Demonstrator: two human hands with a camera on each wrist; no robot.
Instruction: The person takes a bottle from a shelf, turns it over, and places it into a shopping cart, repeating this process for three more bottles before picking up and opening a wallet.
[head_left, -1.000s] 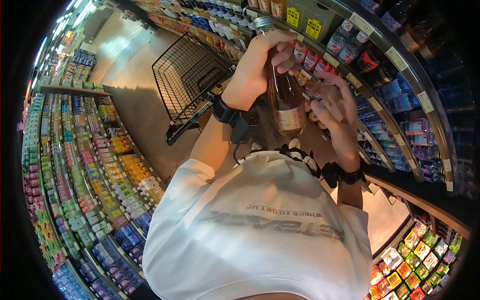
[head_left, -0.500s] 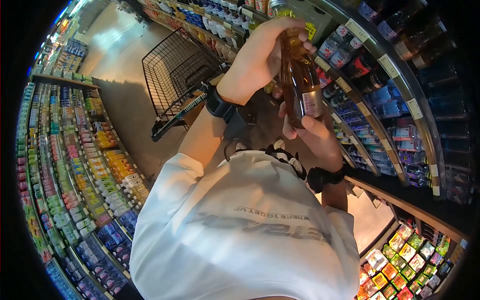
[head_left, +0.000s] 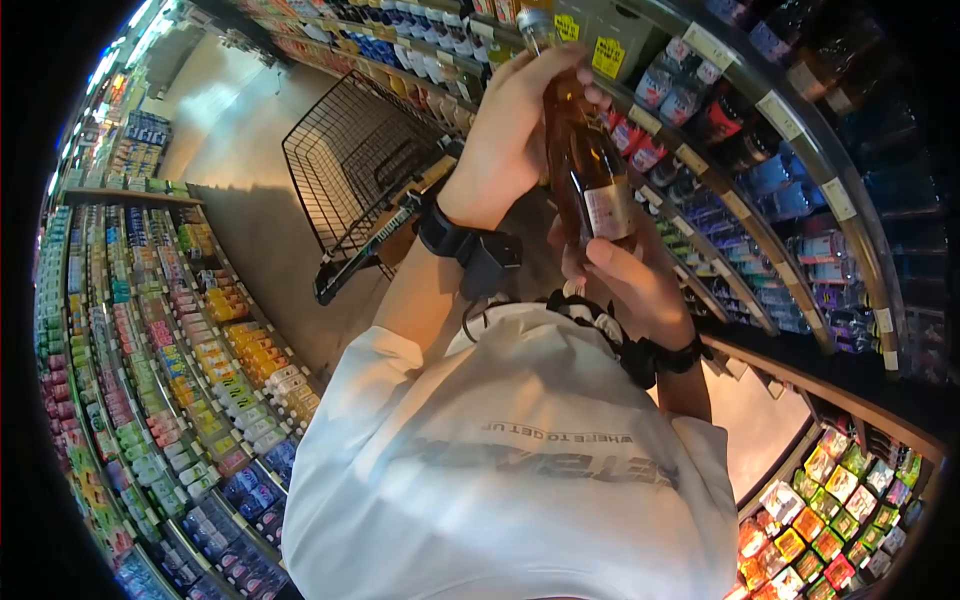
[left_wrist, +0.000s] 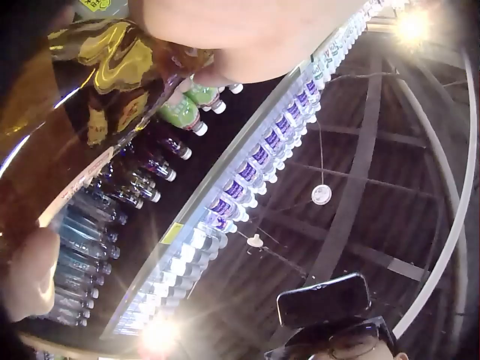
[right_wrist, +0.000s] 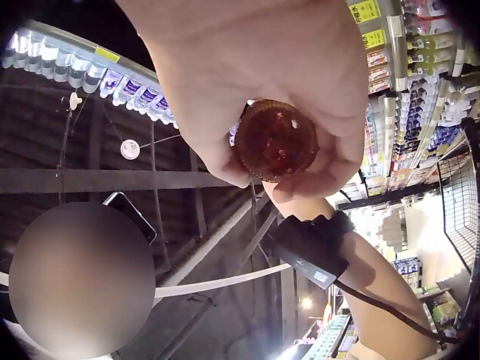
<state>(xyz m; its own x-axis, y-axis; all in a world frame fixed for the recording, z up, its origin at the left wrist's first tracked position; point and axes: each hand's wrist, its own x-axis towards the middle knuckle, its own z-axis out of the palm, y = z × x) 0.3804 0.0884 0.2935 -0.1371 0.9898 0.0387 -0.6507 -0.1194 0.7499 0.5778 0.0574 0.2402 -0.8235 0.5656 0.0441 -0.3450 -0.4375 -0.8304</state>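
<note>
From the head view, I see an amber bottle [head_left: 590,165] raised before a white shirt [head_left: 510,480], its capped neck away from the cloth. The left hand [head_left: 510,135] curls around its upper part; the right hand [head_left: 645,280] grips its lower end, thumb beside the label [head_left: 607,210]. A shopping cart [head_left: 375,245] stands left of the bottle.

In the left wrist view, purple-labelled bottles [left_wrist: 259,157] line a shelf beyond the bottle.

In the right wrist view, the right hand's fingers wrap the bottle's round base [right_wrist: 276,141].
</note>
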